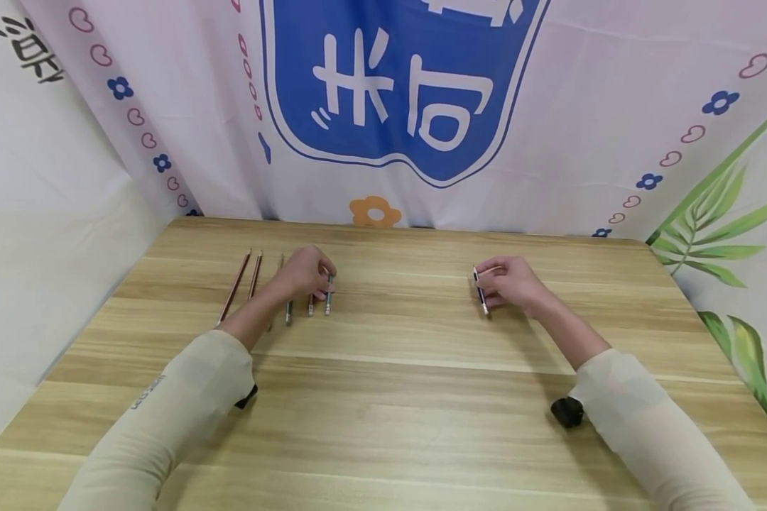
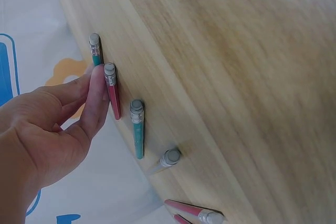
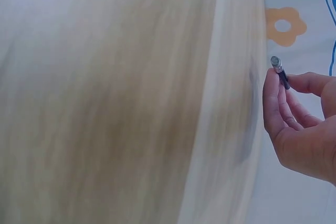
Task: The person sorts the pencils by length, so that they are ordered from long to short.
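Over the right end of a row of pencils, my left hand (image 1: 307,273) pinches a teal pencil (image 2: 95,53), its silver-capped eraser end pointing back toward me. Right beside those fingers lies a red pencil (image 2: 113,95). A second teal pencil (image 2: 138,135) and a pencil with a grey eraser (image 2: 170,157) lie farther along the row. Two dark red pencils (image 1: 235,287) sit at its left end, partly behind my forearm. Across the table, my right hand (image 1: 511,284) holds a dark pencil (image 1: 481,292) between thumb and fingertips, close over the wood; its eraser end shows in the right wrist view.
The wooden table (image 1: 383,411) ends at the back against a printed cloth (image 1: 588,142) with a blue sign and an orange flower (image 1: 375,212). White cloth also hangs at the left side. A black wrist device (image 1: 567,411) sits below my right sleeve.
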